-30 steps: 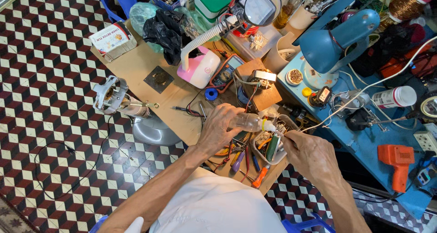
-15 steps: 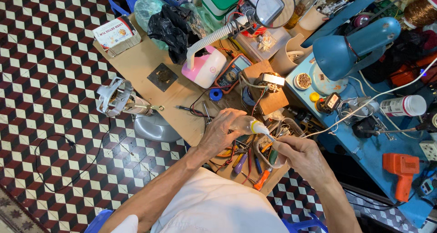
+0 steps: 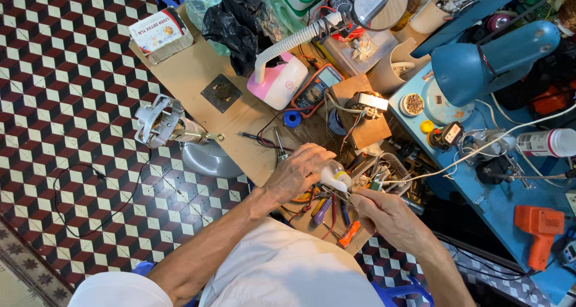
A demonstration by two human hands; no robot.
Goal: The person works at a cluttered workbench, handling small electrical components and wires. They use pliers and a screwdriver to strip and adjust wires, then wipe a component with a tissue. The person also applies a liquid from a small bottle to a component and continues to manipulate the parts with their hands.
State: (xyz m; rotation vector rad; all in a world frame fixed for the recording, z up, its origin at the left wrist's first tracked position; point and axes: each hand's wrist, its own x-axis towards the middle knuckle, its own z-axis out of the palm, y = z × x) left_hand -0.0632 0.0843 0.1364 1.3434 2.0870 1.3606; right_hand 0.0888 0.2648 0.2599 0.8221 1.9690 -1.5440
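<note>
The left hand (image 3: 297,174) has its fingers clamped around a small white plastic bottle with a yellow collar (image 3: 333,176), held above the near edge of the cluttered brown cardboard-topped workbench (image 3: 192,79). The right hand (image 3: 384,214), just right of it, pinches a thin metal probe (image 3: 339,194) between closed fingers.

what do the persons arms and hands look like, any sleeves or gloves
Both arms are bare from the shoulder area down, with no gloves, watch or rings visible on the left hand or the right hand. The only clothing showing is a white top with short sleeves.
</note>
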